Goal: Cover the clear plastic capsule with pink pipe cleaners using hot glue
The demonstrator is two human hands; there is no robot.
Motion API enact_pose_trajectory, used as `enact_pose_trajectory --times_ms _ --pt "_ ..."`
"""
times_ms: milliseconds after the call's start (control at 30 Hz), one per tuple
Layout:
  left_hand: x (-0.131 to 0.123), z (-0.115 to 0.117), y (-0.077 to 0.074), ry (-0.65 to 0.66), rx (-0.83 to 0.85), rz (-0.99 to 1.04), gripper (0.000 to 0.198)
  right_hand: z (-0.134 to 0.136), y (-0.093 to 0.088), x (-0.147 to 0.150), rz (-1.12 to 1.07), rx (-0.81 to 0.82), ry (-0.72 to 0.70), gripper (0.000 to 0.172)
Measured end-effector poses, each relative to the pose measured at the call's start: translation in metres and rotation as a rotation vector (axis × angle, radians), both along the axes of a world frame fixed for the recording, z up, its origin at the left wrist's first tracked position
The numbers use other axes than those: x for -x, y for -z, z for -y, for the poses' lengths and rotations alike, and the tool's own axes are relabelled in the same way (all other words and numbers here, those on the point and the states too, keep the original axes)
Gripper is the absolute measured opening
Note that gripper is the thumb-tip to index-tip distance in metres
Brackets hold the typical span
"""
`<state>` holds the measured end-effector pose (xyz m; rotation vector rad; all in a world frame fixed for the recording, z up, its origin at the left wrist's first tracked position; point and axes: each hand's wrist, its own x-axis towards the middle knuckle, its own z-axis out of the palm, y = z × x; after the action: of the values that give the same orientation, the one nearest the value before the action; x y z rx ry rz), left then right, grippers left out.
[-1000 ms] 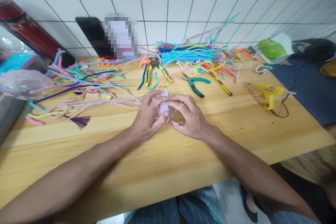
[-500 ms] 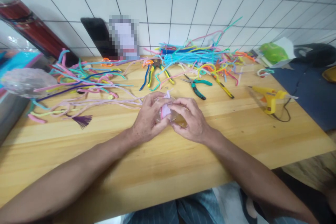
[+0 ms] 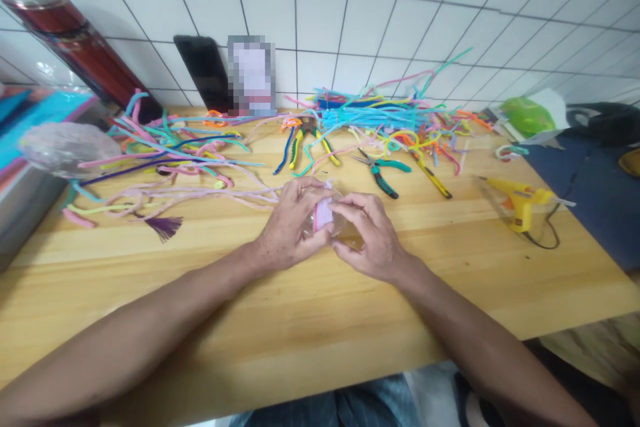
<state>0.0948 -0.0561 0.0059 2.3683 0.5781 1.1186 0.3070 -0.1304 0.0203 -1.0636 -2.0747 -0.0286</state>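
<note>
Between my two hands is a small clear, rounded plastic piece with lilac pipe cleaner in rows round it and a pink line along one side. My left hand grips it from the left, fingers above and thumb below. On the right, the bent fingers of my right hand press against its wrapped surface, the thumb low beside it. Fingers cover much of the piece. Pale pink pipe cleaners trail over the table up to my left hand.
Behind my hands lie pliers with yellow handles, green-handled pliers, a yellow cutter and a pipe cleaner bundle. A glue gun sits right. A purple tassel, wrapped ball, phone and red flask are left.
The whole view has shifted slightly, so things appear a little further right and lower. Both hands keep their hold on the wrapped plastic piece, with hardly any change in the fingers.
</note>
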Motion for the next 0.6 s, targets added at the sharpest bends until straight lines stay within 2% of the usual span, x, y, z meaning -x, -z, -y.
enact_pose_trajectory --times_ms 433,600 --pt "0.0014 -0.0026 -0.0012 0.020 0.039 -0.012 0.049 0.0007 -0.0023 0.0005 -0.027 0.049 0.013 0.065" --pt "0.0047 -0.0082 -0.0040 0.070 0.090 -0.048 0.051 0.0007 -0.0023 0.0012 -0.033 0.069 0.038 0.069"
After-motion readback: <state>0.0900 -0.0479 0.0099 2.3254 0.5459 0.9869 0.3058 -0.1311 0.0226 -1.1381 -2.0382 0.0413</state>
